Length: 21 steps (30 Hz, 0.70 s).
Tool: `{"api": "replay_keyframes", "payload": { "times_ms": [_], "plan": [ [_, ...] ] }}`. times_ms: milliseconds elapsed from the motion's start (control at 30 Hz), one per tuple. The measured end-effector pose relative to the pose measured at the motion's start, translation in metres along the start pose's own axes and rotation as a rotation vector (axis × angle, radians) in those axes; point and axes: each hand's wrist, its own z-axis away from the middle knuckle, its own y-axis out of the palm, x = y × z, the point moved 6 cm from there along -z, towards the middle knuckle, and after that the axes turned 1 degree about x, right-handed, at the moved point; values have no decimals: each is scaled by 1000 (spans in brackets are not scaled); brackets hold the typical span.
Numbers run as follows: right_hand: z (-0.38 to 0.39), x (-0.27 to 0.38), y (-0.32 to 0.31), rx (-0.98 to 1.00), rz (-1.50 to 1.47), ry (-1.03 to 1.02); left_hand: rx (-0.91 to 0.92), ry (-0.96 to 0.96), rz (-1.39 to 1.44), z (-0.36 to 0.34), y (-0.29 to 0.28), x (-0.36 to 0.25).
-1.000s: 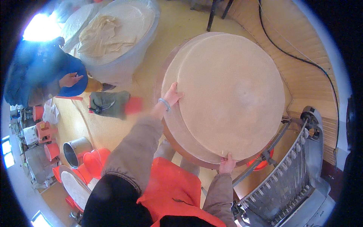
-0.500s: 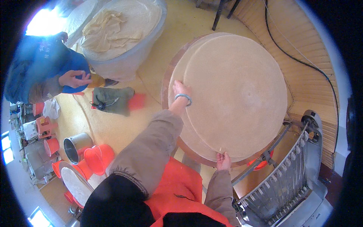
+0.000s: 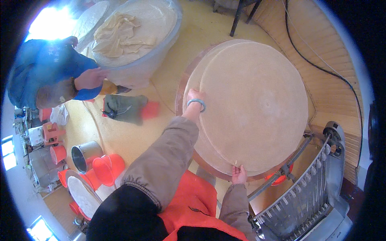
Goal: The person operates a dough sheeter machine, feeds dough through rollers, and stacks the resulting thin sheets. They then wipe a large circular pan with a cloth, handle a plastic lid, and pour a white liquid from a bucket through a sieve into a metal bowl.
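A large, thin, round tan pancake point(image 3: 257, 104) lies on top of others like it, shifted to the right of the pancake beneath point(image 3: 197, 132). The stack rests on a round brown board point(image 3: 181, 94), whose rim shows at the left and near sides. My left hand point(image 3: 196, 97), wearing a pale blue bangle point(image 3: 197, 103), is closed at the left edge of the top pancake; its fingertips are partly hidden. At the near edge, my right hand point(image 3: 239, 175) pinches the pancake's rim between thumb and fingers.
Right of me stands a grey metal frame with rods point(image 3: 297, 201). A plastic-wrapped round stack point(image 3: 136, 72) sits at far left, beside a co-worker in blue point(image 3: 52, 72). Red buckets point(image 3: 107, 168) and a metal pot point(image 3: 86, 154) stand at left. A black cable point(image 3: 317, 64) hangs along the wall.
The view has shifted slightly, so the scene sits a little lower and to the right. Both my hands keep their places on the pancake's edge. The co-worker's hand has turned and moved.
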Motion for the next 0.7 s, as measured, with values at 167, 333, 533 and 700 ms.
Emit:
{"api": "replay_keyframes", "payload": {
  "times_ms": [167, 333, 533, 700],
  "plan": [
    [-2, 0, -1, -8, -18, 15, 248, -4, 400, 29, 5, 16],
    [-6, -2, -8, -34, -18, 10, 778, -184, 750, 97, 41, 71],
    [-3, -2, -15, -63, -2, 94, 733, -152, 634, 153, 69, 101],
    [25, 13, 2, -156, -163, 241, 588, 289, 175, 174, 63, 45]
  ]
}}
